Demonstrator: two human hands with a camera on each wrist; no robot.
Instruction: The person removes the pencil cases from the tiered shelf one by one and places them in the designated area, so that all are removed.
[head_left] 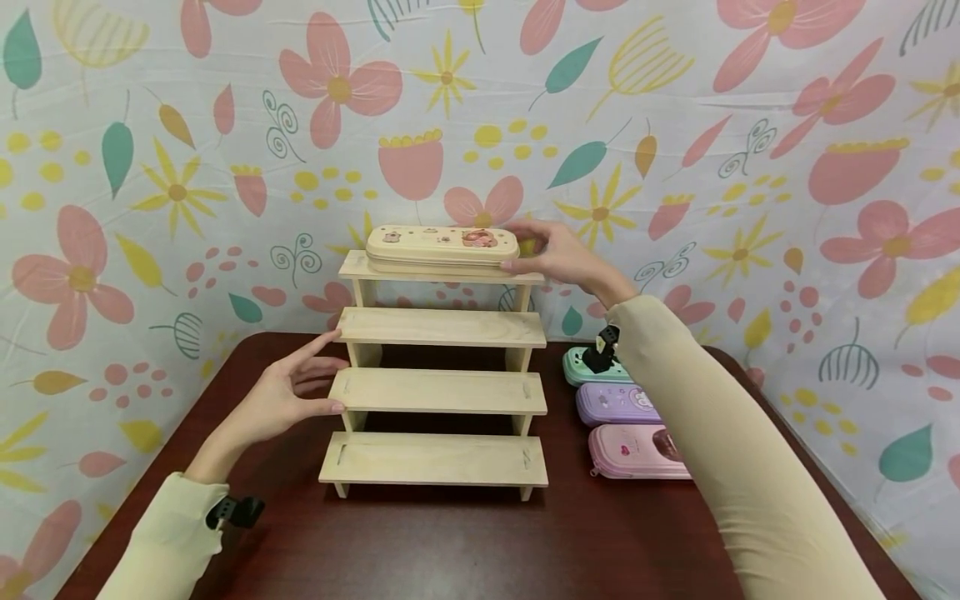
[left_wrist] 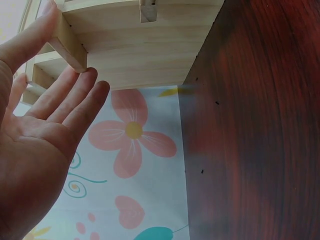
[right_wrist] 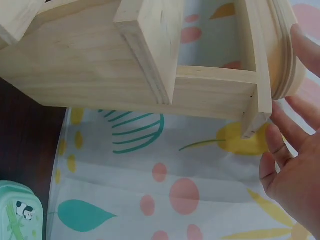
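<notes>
A four-tier wooden step shelf (head_left: 441,390) stands mid-table. On its top tier lies a cream pencil case (head_left: 444,243) with small printed pictures, zipped along its side. My right hand (head_left: 558,252) holds the right end of this case, thumb at the front and fingers behind. In the right wrist view, the rounded end of the case (right_wrist: 284,50) sits between thumb and fingers of the right hand (right_wrist: 297,155). My left hand (head_left: 288,392) grips the shelf's left side, its thumb and fingers on either edge of one plank end (left_wrist: 70,42), index finger beside the tier above.
Right of the shelf, a mint pencil case (head_left: 576,365), a purple one (head_left: 607,403) and a pink one (head_left: 633,452) lie in a column, partly covered by the right sleeve (head_left: 697,392). Behind the dark wooden table (head_left: 420,542) hangs a floral cloth (head_left: 480,100).
</notes>
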